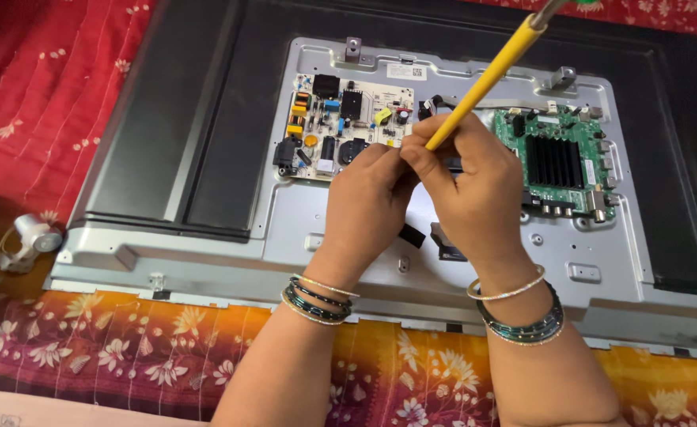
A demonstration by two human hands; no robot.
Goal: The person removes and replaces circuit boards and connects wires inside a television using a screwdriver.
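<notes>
Running diagonally across the upper middle of the view, a yellow-handled tool (487, 75) is held with its long axis sloping from lower left to upper right. The upper end points toward the top right corner, where the handle changes to a grey section and leaves the view. The lower end is directed down at the metal back panel (230, 229) of an opened flat-screen set; the working tip is hidden behind the fingers.

The right hand (475, 190) is clenched around the lower part of the handle, which emerges between thumb and forefinger. The left hand (368, 202) is pressed against the right hand, fingers curled; what it grasps cannot be told. Bangles are worn on both wrists.

Both hands are positioned over the middle of the panel, between two boards. A white power board (340, 122) carrying yellow and black components is mounted to the left of the hands. A green circuit board (554, 158) with a black finned heat sink is mounted to the right.

The set is laid face down on an orange floral cloth (127, 348), with red cloth (40, 87) beyond it. A small white object (32, 237) lies at the left edge.
</notes>
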